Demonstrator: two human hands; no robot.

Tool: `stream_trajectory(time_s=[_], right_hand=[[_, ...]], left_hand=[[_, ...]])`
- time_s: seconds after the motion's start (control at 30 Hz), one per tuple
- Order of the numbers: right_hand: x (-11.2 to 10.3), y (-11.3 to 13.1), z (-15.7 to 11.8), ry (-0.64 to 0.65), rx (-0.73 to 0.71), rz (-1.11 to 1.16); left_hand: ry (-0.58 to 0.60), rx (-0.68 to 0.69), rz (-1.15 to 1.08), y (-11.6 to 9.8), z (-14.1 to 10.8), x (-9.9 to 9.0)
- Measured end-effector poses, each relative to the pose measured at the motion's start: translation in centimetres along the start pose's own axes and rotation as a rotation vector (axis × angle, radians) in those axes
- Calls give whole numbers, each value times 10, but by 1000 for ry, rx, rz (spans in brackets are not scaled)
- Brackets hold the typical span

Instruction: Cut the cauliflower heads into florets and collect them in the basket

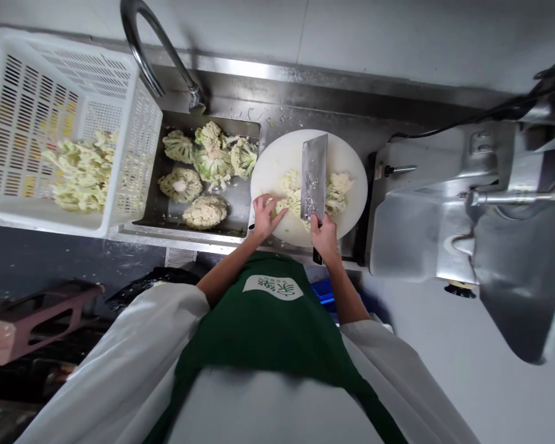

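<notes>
A wide cleaver (313,176) is in the grip of my right hand (324,237), its blade upright over the round white cutting board (268,160). Cut cauliflower (292,196) lies left of the blade. More cauliflower pieces (338,188) rest to its right, and the blade hides part of the pile. At the left side of the board, my left hand (264,216) has its thumb and fingers apart beside the cut cauliflower. Its fingertips reach the nearest pieces; whether they press on them is hard to see.
Several cauliflower heads (205,213) sit in the steel sink (240,231) left of the board. A white plastic basket (132,154) holding cut florets (86,176) stands farther left. The faucet (166,49) arches above. A metal slicing machine (407,228) stands on the right.
</notes>
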State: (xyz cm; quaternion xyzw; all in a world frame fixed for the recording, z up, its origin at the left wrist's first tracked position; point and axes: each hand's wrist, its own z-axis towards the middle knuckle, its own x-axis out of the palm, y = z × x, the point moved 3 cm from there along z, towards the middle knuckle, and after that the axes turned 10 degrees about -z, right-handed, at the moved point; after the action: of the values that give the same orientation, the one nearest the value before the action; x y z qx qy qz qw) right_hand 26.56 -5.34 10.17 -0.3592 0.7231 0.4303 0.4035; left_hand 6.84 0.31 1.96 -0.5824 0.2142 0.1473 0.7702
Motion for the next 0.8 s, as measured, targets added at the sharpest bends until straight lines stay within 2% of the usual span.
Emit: stream_trajectory(time_s=[0.13, 0.27, 0.43, 0.63, 0.8], right_hand=[[11, 8, -9, 60, -21, -11], [18, 16, -11, 100, -47, -58], [25, 23, -11, 49, -114, -78], [42, 36, -3, -67, -189, 28], [52, 41, 6, -47, -162, 47]], left_hand=[[11, 47, -83, 11, -10, -14], [19, 60, -73, 15, -15, -17], [-19, 63, -80, 18, -11, -12], [-39, 74, -136, 19, -9, -11], [-53, 41, -213, 19, -8, -13]])
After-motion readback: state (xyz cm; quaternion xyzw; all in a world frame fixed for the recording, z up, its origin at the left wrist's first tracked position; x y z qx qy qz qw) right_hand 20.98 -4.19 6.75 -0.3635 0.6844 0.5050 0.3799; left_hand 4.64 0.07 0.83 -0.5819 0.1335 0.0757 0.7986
